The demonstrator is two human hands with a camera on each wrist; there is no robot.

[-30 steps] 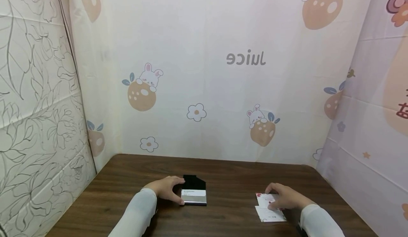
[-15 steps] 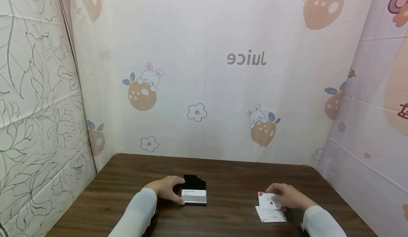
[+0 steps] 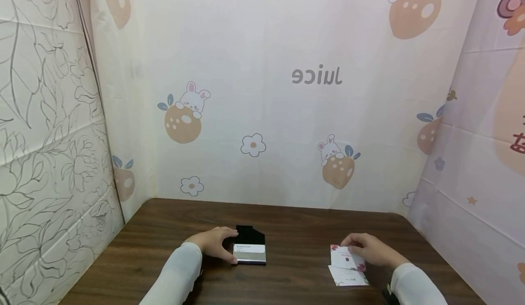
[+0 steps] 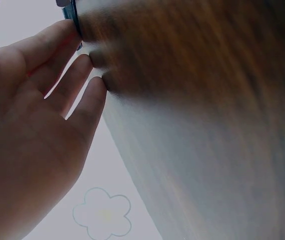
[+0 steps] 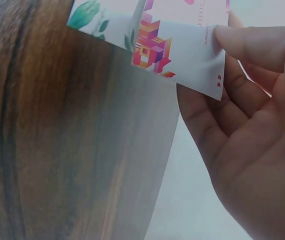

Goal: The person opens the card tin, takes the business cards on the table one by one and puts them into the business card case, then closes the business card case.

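Note:
Slightly left of the table's middle in the head view lies a card case (image 3: pixel 251 261), its black flap (image 3: pixel 251 236) folded back and a white card (image 3: pixel 249 248) showing inside. My left hand (image 3: pixel 212 242) holds the case by its left side, thumb at the near corner and index finger at the far one. To the right, my right hand (image 3: pixel 372 250) pinches a white card with pink print (image 3: pixel 343 255) between thumb and fingers. Another white card (image 3: pixel 348 277) lies on the table just under it, partly covered. The right wrist view shows green leaves on a lower card (image 5: pixel 100 21).
The dark wooden table (image 3: pixel 297 273) reaches back to a wall curtain (image 3: pixel 283 173) printed with fruit and rabbits. Patterned cloths also close off the left and right sides. A dark object (image 3: pixel 389 296) sits by the right sleeve.
My right hand has shifted slightly right, its thumb now at the upper card's right edge, so more of that card's print shows. My left hand and the card case have stayed in place.

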